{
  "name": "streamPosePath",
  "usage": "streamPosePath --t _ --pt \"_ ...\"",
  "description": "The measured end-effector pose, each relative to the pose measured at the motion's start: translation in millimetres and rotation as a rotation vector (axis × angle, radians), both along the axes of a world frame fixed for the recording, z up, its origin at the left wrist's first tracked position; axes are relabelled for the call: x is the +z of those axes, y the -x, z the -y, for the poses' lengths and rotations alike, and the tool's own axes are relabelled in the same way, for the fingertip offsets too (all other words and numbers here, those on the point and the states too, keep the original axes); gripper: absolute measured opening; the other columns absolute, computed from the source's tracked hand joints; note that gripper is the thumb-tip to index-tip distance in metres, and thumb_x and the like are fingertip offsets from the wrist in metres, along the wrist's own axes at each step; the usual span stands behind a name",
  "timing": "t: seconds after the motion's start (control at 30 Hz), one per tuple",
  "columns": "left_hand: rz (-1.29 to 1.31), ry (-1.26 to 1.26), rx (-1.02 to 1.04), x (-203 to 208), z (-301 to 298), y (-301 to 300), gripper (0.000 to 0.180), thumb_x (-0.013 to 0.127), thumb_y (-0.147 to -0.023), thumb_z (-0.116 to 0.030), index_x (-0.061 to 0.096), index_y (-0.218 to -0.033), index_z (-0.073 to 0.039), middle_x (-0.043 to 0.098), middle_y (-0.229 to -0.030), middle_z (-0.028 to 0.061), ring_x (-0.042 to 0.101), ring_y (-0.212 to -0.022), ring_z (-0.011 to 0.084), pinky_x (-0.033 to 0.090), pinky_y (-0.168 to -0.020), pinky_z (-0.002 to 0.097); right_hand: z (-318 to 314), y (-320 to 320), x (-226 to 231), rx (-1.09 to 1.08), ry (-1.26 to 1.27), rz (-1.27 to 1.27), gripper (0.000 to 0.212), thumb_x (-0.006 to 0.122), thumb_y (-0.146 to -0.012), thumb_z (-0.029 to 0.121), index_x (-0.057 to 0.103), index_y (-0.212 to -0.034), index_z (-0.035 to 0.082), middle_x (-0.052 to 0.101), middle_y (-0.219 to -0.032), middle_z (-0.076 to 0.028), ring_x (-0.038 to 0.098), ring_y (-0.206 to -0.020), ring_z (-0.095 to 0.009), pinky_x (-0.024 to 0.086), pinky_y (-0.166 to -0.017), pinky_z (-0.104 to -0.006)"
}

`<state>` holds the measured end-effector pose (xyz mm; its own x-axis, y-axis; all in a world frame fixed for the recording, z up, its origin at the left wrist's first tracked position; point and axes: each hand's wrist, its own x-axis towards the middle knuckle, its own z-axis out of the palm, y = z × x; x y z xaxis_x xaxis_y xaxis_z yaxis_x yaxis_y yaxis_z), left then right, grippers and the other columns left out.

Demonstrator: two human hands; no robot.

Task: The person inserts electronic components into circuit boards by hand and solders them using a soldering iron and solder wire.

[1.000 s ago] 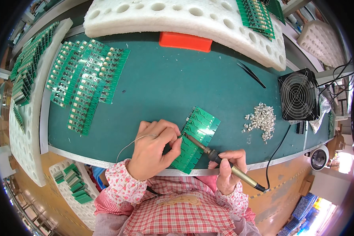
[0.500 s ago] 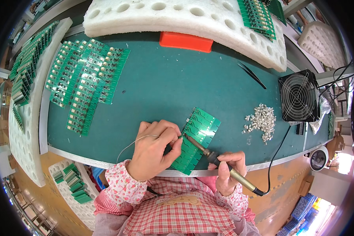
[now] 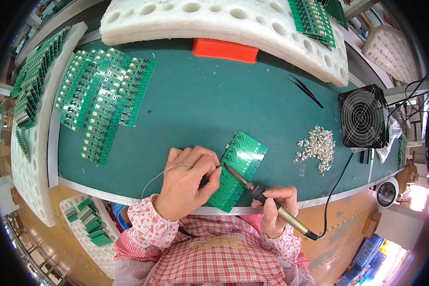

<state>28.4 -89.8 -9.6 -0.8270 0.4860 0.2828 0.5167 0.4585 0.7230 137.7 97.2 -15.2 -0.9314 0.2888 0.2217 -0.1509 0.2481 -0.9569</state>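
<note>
A green circuit board panel [image 3: 243, 155] lies tilted near the table's front edge, with short pins along its upper left side. My left hand [image 3: 188, 178] is closed at that side, pinching a thin solder wire [image 3: 158, 175] between thumb and forefinger; the wire loops back toward my wrist. In my right hand [image 3: 280, 207] is a soldering iron [image 3: 258, 192], gripped like a pen by its dark and gold handle. Its tip touches, or nearly touches, the board's left edge just beside the wire's end. My left fingers hide part of the board's edge.
More circuit board panels [image 3: 105, 100] lie overlapped at the left. Small silvery parts [image 3: 319, 145] form a pile at the right, near a black fan [image 3: 363, 117] and tweezers [image 3: 306, 91]. White foam racks [image 3: 190, 24] and a red block [image 3: 225, 50] stand at the back.
Almost nothing differs. The rear end of the soldering iron and my right hand have shifted very slightly; my left hand stays in place.
</note>
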Motion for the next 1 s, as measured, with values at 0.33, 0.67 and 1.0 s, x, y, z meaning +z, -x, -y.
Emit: streamPosePath --t 0.33,0.67,1.0 --pt "0.032 -0.024 0.004 -0.4 0.6 -0.3 0.014 0.066 -0.076 -0.005 0.052 -0.074 -0.007 0.061 -0.083 0.0012 0.054 -0.066 0.0191 0.034 -0.068 0.0337 1.6 -4.9 -4.4 -0.073 0.114 -0.05 0.017 0.06 -0.088 0.01 0.05 -0.096 -0.001 0.063 -0.068 -0.011 0.064 -0.054 -0.015 0.049 -0.049 -0.0242" --pt "0.001 0.011 -0.003 -0.1 -1.3 0.2 0.013 0.066 -0.077 -0.007 0.053 -0.074 -0.008 0.06 -0.084 0.0011 0.053 -0.066 0.0189 0.033 -0.067 0.0339 0.5 -1.0 -0.5 -0.028 0.018 0.033 0.015 0.06 -0.088 0.008 0.052 -0.096 -0.001 0.064 -0.065 -0.01 0.065 -0.056 -0.015 0.049 -0.049 -0.0237" --pt "0.052 0.04 0.004 2.0 -0.9 -0.5 0.012 0.065 -0.076 -0.005 0.053 -0.074 -0.007 0.062 -0.086 0.0024 0.055 -0.072 0.0206 0.034 -0.07 0.0343 0.3 0.1 1.1 -0.004 0.03 0.039 0.014 0.061 -0.086 0.005 0.052 -0.095 -0.002 0.064 -0.067 -0.01 0.065 -0.057 -0.015 0.051 -0.051 -0.0246"
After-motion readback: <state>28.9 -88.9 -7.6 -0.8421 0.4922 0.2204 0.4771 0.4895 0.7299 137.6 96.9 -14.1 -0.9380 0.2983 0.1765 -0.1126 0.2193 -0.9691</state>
